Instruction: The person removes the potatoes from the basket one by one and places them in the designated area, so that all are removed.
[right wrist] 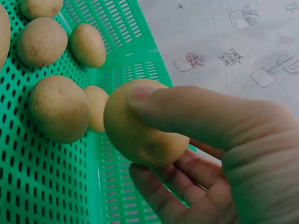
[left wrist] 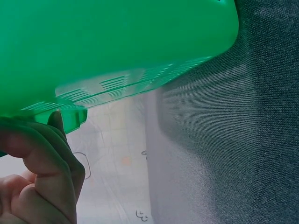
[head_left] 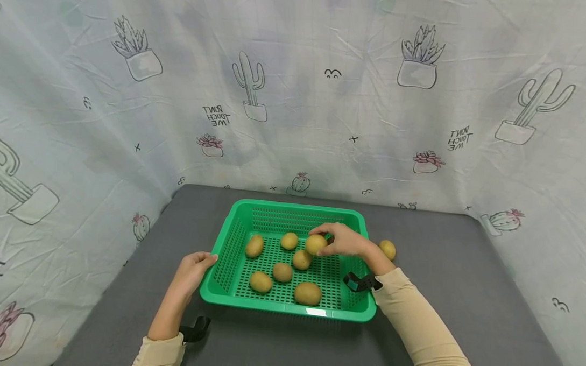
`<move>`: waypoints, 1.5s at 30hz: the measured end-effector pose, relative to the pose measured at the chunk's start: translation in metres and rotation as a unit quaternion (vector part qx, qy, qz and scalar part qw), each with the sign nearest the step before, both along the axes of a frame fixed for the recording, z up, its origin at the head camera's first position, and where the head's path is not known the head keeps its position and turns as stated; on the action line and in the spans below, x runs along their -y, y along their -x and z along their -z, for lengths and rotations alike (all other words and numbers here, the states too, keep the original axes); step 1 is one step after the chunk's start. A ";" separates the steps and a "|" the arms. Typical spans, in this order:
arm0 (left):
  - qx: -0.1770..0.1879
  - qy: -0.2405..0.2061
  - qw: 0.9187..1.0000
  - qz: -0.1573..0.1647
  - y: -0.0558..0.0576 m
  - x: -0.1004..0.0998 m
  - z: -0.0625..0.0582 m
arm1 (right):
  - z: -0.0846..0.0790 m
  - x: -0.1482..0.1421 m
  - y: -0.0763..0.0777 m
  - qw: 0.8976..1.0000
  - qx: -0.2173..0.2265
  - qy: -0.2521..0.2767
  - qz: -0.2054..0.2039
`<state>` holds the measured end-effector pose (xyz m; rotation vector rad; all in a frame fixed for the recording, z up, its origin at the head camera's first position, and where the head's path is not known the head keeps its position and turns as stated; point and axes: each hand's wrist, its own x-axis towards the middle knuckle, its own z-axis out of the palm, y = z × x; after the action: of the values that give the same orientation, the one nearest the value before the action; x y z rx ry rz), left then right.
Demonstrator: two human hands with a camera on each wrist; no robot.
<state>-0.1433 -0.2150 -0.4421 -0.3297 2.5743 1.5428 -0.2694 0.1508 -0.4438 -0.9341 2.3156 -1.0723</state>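
1. Here, one potato (head_left: pixel 315 244) is held over the green basket (head_left: pixel 292 206), with the right hand's (head_left: pixel 345 241) thumb and fingers clamped round it.
2. Six more potatoes (head_left: pixel 308 294) lie inside the basket.
3. The left hand (head_left: pixel 193 270) pinches the basket's left rim.
4. Beyond the basket's right side, another potato (head_left: pixel 388 247) rests on the grey surface (head_left: pixel 440 263).
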 end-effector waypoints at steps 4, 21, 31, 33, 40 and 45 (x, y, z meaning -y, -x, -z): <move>0.001 -0.001 1.000 -0.004 0.000 0.000 0.000 | -0.001 0.000 0.001 1.000 -0.016 0.017 0.013; -0.004 -0.008 1.000 -0.006 0.000 0.002 0.002 | 0.000 -0.001 -0.004 0.979 -0.051 0.152 0.127; -0.003 -0.007 1.000 0.008 -0.002 0.001 0.006 | -0.036 -0.002 -0.029 0.973 -0.063 0.172 0.144; -0.004 -0.005 1.000 0.004 -0.002 0.001 0.007 | -0.042 -0.002 -0.031 0.971 -0.074 0.172 0.147; -0.004 -0.018 1.000 -0.012 -0.001 0.001 0.004 | -0.054 -0.009 -0.032 0.964 -0.093 0.195 0.156; -0.006 -0.011 1.000 -0.009 -0.001 0.001 0.003 | -0.061 -0.015 -0.033 0.959 -0.103 0.203 0.166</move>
<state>-0.1423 -0.2157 -0.4448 -0.3437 2.5679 1.5827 -0.2361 0.1662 -0.3830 -0.8461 2.5346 -1.7139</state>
